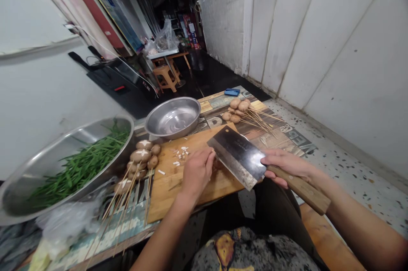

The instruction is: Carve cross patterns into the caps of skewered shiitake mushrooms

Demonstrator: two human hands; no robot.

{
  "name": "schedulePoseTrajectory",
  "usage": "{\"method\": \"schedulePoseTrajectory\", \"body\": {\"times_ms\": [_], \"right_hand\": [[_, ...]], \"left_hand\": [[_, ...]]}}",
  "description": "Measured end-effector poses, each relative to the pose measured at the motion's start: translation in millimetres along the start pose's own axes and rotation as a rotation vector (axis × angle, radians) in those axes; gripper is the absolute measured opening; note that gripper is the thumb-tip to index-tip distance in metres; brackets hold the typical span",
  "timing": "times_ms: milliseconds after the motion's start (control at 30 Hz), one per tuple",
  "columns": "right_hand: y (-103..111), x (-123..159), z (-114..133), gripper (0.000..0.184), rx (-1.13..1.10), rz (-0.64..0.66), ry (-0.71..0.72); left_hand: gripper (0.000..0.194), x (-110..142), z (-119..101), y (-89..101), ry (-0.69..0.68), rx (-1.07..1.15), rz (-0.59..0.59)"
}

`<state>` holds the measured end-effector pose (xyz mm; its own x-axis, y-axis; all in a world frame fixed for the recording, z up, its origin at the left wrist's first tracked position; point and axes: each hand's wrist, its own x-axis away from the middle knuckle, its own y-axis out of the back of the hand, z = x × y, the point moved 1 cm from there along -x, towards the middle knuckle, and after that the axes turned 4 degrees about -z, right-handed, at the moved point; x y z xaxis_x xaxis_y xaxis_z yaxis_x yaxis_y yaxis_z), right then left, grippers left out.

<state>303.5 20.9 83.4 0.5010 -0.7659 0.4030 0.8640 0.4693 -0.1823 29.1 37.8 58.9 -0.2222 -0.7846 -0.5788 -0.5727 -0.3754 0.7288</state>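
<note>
My right hand (282, 167) grips a cleaver (239, 152) where its wooden handle meets the wide dark blade, held tilted above the wooden cutting board (172, 177). Over the board, my left hand (199, 171) is closed, its fingertips at the blade's left edge; whatever is in those fingers is hidden. Small white and brown trimmings (181, 154) lie on the board beyond that hand. Left of the board are skewered mushrooms (142, 155), several caps cut with white crosses. More skewered mushrooms (236, 105) with uncut caps rest at the table's far right.
A large metal basin (123, 143) of green leafy stalks (86, 162) stands at the left, with a crumpled plastic bag (70, 224) before it. Behind the board sits a metal bowl (172, 116). A blue object (232, 92) lies at the table's far edge. A white wall (306, 29) rises at right.
</note>
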Motion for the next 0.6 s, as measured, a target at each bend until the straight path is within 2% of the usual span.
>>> {"method": "schedulePoseTrajectory", "body": {"times_ms": [200,300,367,500,600], "right_hand": [[-13,1,16,0.026,0.067,-0.018,0.071],[-18,4,19,0.025,0.115,-0.060,0.100],[-18,9,18,0.023,0.152,-0.120,0.121],[-9,27,12,0.022,0.258,-0.299,0.129],[-1,43,4,0.024,0.352,-0.410,0.103]], "left_hand": [[0.020,-13,0,4.6,0.020,0.011,-0.176],[0.022,-14,9,7.3,0.060,-0.057,-0.217],[0.025,-14,22,13.9,0.089,-0.200,-0.182],[0.031,-8,54,29.7,0.208,-0.522,0.005],[0.026,-4,57,26.0,0.193,-0.538,0.077]]}}
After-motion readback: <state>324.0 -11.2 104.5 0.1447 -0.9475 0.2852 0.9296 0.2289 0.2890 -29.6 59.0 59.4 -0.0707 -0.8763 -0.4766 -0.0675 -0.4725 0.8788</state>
